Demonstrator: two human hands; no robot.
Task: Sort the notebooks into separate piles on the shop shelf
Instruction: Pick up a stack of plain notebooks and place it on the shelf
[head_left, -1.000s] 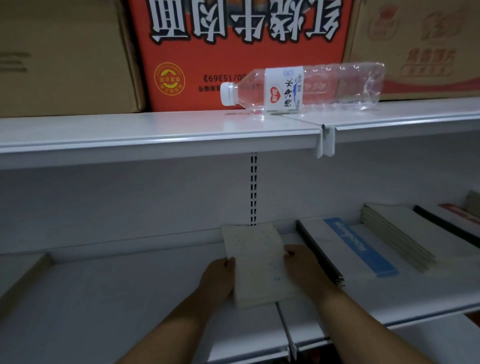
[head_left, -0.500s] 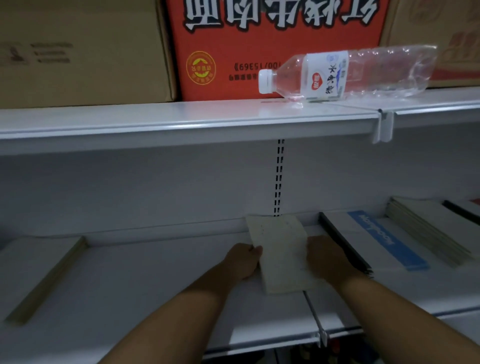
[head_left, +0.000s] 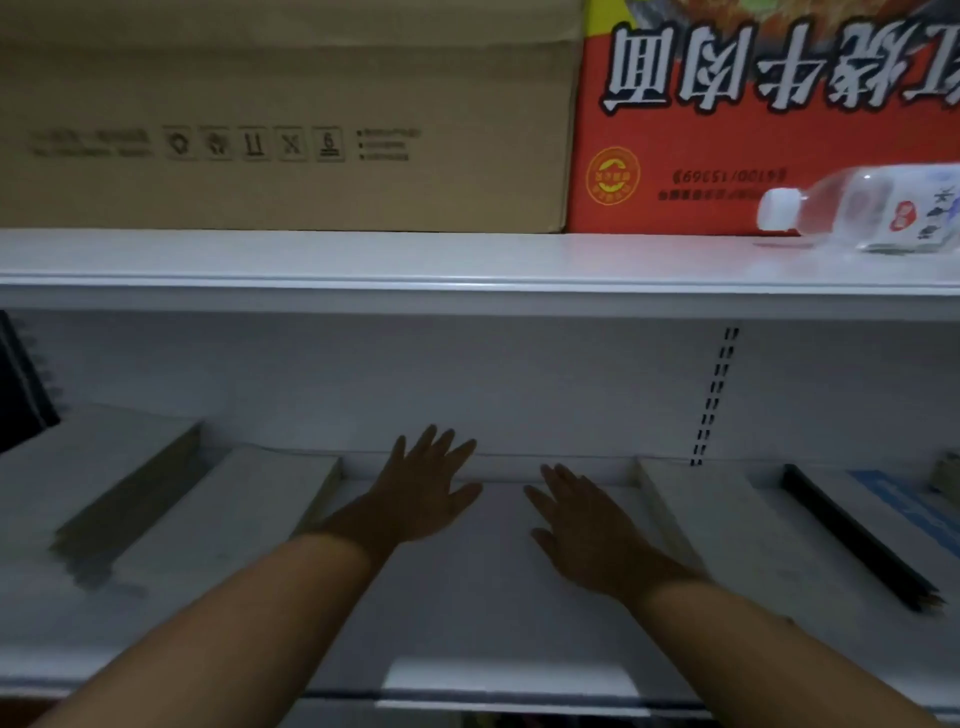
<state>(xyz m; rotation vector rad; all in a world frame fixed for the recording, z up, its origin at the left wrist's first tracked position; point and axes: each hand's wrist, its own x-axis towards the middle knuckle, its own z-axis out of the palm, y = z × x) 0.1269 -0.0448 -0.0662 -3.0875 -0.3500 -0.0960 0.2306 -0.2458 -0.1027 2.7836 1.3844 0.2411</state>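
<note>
In the head view, the left hand (head_left: 422, 488) and the right hand (head_left: 587, 525) reach over the lower shelf (head_left: 467, 623), both with fingers spread straight and holding nothing; whether the palms touch the shelf cannot be told. A pale notebook pile (head_left: 727, 540) lies just right of the right hand, its long axis running front to back. Another pale pile (head_left: 223, 519) lies left of the left hand, angled alike.
</note>
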